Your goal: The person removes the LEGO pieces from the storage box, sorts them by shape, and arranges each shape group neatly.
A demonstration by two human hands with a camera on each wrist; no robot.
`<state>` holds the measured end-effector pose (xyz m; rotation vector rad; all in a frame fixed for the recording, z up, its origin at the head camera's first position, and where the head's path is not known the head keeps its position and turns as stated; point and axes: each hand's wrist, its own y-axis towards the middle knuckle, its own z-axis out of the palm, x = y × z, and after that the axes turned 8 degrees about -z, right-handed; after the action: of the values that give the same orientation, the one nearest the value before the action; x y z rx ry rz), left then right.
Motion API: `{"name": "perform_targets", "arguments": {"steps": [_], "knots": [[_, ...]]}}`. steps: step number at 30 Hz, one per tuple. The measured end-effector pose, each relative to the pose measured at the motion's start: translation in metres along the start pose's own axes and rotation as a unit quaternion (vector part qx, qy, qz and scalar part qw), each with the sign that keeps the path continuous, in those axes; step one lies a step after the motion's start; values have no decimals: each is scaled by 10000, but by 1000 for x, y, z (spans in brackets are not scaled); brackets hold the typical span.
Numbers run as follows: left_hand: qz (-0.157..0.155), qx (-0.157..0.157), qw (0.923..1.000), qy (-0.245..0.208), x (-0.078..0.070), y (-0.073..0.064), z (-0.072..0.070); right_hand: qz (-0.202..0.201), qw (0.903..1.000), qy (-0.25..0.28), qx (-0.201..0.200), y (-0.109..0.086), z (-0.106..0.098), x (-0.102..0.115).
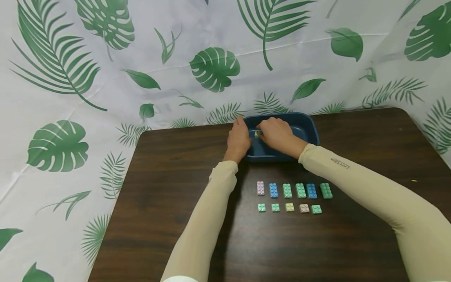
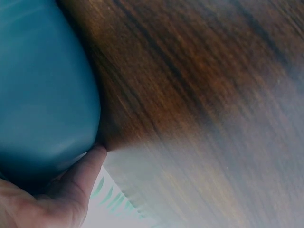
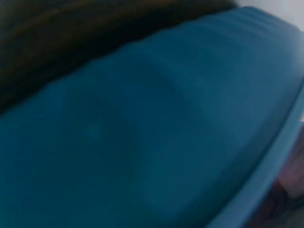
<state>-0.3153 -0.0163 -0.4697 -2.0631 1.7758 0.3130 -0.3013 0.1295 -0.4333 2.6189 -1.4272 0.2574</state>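
A dark blue tub (image 1: 311, 125) stands near the table's back edge. My left hand (image 1: 238, 139) holds its left wall; in the left wrist view a finger (image 2: 88, 171) lies along the outside of the tub (image 2: 47, 95). My right hand (image 1: 276, 133) reaches into the tub with curled fingers, pinching a small yellow toy brick (image 1: 256, 134) near the left side. The right wrist view shows mainly the tub's outer wall (image 3: 142, 133), which hides most of that hand.
In front of the tub lie two rows of toy bricks: longer ones, such as a pink brick (image 1: 260, 188) and a blue brick (image 1: 273, 190), and shorter ones, such as a yellow brick (image 1: 289, 207). A leaf-patterned cloth (image 1: 169, 98) hangs behind the brown table (image 1: 176, 176).
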Motion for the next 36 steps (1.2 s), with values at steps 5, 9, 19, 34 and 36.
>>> {"name": "perform_targets", "arguments": {"steps": [5, 9, 19, 34, 36], "knots": [[49, -58, 10000, -52, 3, -1, -2, 64, 9997, 29, 212, 14, 3, 2], [64, -18, 10000, 29, 3, -2, 2, 88, 9996, 91, 248, 15, 13, -2], [85, -37, 9999, 58, 2, -2, 1, -75, 9991, -289, 302, 15, 19, 1], [24, 16, 10000, -95, 3, -1, -3, -862, 9933, -556, -533, -43, -26, 14], [11, 46, 10000, -63, 2, -2, -2, -1086, 9897, -585, -727, -62, -32, 16]]}}
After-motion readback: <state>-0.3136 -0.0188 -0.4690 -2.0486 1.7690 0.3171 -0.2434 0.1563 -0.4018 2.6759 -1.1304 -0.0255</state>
